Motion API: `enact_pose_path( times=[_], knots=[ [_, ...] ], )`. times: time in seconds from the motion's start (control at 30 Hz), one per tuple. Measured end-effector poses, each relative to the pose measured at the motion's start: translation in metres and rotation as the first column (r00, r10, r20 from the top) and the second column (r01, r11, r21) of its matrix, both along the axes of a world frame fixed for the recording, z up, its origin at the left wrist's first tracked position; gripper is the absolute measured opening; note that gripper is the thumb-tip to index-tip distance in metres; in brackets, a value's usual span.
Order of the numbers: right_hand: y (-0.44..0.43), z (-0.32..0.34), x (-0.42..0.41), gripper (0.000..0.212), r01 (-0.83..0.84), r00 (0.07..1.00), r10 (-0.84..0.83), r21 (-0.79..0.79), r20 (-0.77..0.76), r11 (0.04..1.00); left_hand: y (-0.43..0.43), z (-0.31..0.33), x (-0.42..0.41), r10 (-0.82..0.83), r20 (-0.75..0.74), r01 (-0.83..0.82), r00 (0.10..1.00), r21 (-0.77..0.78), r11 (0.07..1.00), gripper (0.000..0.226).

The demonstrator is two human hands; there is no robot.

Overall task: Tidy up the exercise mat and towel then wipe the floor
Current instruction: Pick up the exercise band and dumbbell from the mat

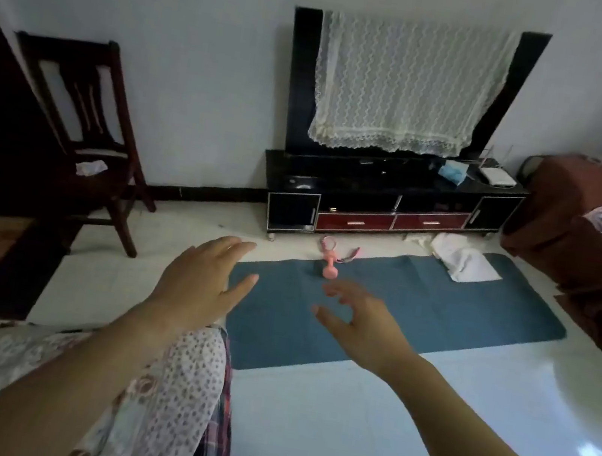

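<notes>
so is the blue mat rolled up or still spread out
Spread out: the blue mat lies flat on the floor, all edges showing, a white towel on its far corner.

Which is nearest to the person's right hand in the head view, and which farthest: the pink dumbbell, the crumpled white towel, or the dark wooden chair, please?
From the right hand:
1. Pink dumbbell, just beyond the fingertips on the blue exercise mat.
2. Crumpled white towel, at the mat's far right end.
3. Dark wooden chair, far left by the wall.

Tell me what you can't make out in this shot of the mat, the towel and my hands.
- Head view: the blue mat's near-left part is hidden behind the left hand and right hand.
- The white towel is crumpled; its far edge blends into other pale cloth.
- The pink dumbbell and the straps behind it are small, details unclear.
- TV screen: mostly hidden under a lace cover.
</notes>
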State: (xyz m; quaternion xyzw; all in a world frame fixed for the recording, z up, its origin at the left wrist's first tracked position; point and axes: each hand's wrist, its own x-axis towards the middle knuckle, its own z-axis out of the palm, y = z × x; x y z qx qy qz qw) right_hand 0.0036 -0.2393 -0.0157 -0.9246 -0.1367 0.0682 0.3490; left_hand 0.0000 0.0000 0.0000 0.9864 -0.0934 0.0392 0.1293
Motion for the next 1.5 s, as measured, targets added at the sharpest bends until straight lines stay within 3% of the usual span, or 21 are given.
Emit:
enact_pose_path(
  times=[0.1,0.5,0.8,0.9,1.03,1.5],
  knots=[
    [0.035,-0.013,0.015,0.046,-0.048,0.998,0.047,-0.031,-0.037,0.998,0.036,-0.015,0.007,0.058,0.017,-0.058,0.998,-0.015,0.998,0.066],
    [0.097,-0.048,0.113,0.043,-0.125,0.985,0.119,-0.042,-0.125,0.991,0.101,-0.057,0.075,0.197,-0.127,-0.200,0.972,-0.011,0.980,0.068],
    [0.093,-0.074,0.283,0.044,-0.074,0.977,0.074,0.006,-0.200,0.997,0.095,-0.082,0.243,0.199,-0.208,-0.206,0.958,-0.014,0.978,0.056],
    [0.089,-0.070,0.344,0.044,-0.096,0.973,0.090,-0.019,-0.213,0.995,0.082,-0.080,0.304,0.181,-0.249,-0.195,0.951,-0.034,0.980,0.066],
    [0.092,-0.068,0.413,0.044,-0.134,0.972,0.122,-0.045,-0.201,0.990,0.083,-0.078,0.369,0.194,-0.248,-0.206,0.949,-0.025,0.978,0.053],
    [0.188,-0.087,0.584,0.042,-0.195,0.964,0.187,-0.023,-0.191,0.981,0.180,-0.082,0.540,0.226,-0.207,-0.244,0.952,-0.065,0.968,0.055]
  ],
)
